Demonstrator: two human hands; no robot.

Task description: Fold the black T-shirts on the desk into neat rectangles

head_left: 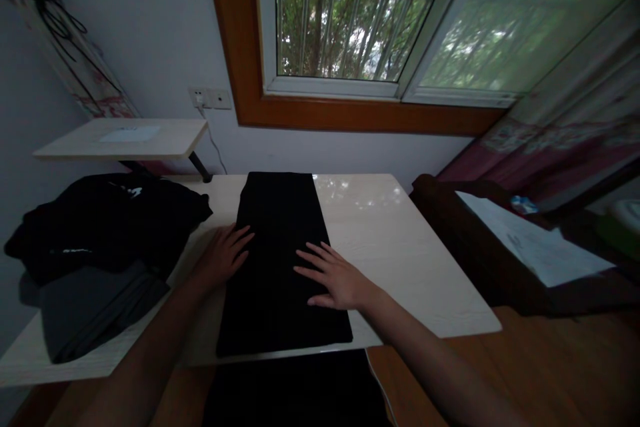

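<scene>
A black garment point(280, 213), folded into a long flat rectangle, lies on the pale table point(400, 247) and reaches from near its back edge to its front edge. My left hand point(225, 255) rests at the garment's left edge, fingers spread onto the cloth. On the right part of the garment lies my right hand point(335, 278), palm down with the fingers apart. Neither hand grips anything. The exact kind of garment cannot be made out from its folded shape.
Left on the table is a heap of black clothing point(115, 220) with a dark grey piece point(100, 307) below it. A small raised shelf point(75, 140) stands behind. A window point(345, 33) is at the back; dark furniture point(465, 247) with a white sheet point(535, 240) is at right.
</scene>
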